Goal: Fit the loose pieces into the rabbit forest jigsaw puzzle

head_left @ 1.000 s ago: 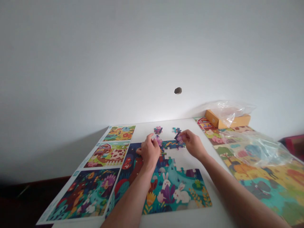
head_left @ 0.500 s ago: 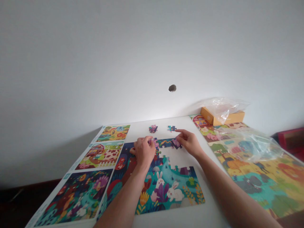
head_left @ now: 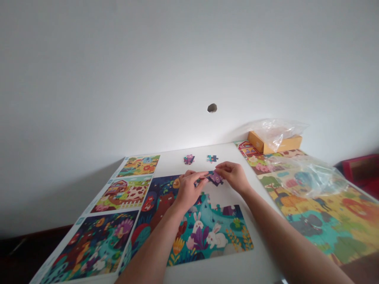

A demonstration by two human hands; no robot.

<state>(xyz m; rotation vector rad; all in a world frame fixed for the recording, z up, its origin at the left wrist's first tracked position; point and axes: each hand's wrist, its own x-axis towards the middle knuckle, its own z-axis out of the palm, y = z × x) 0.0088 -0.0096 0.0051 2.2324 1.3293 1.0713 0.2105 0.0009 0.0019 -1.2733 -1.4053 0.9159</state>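
A partly assembled jigsaw puzzle [head_left: 204,236], with rabbits, a bear and plants, lies on the white table with a gap at its upper right. My right hand [head_left: 232,176] pinches a purple-and-dark puzzle piece [head_left: 216,178] over that gap. From the other side my left hand [head_left: 189,191] reaches over the puzzle, its thumb and forefinger closed at the left edge of the piece. What lies beneath the left palm is hidden. Beyond the hands are two small loose groups of pieces, a purple one [head_left: 188,159] and a teal one [head_left: 212,158].
A sheet of printed pictures [head_left: 124,193] runs along the left edge. At right lies another animal puzzle [head_left: 319,221], with a clear plastic bag [head_left: 314,179] on it. An orange box [head_left: 281,144] with more plastic stands by the wall [head_left: 148,79], which has a hole [head_left: 212,108].
My left hand has moved right, its fingertips coming up to the piece. My right hand has drawn the purple piece slightly left, and its extended forefinger has curled in.
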